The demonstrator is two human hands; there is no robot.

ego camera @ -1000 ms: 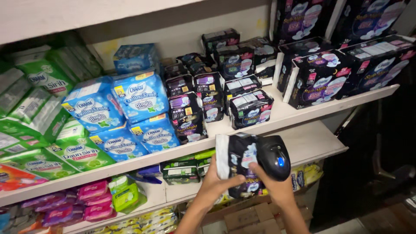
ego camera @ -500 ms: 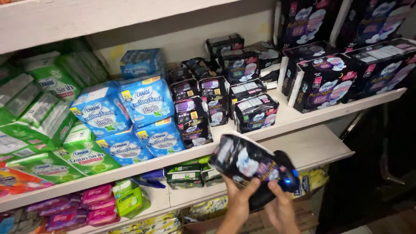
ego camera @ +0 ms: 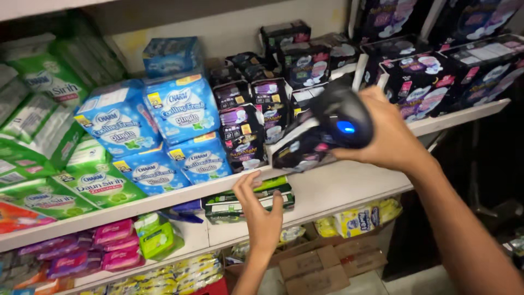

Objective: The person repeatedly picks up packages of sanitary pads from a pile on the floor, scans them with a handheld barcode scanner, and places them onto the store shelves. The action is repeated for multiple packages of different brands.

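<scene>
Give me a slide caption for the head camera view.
Right hand sets a dark pack and scanner on the shelf; left hand touches green packs below.

Right arm stretches forward and up from the lower right corner, forearm bare, wrist bent slightly, right hand point(ego camera: 390, 136) curled closed with knuckles facing up. Left forearm rises from the bottom edge, left hand point(ego camera: 262, 210) lower down, fingers point(ego camera: 246, 188) half-spread and reaching forward, thumb out to the right.
</scene>
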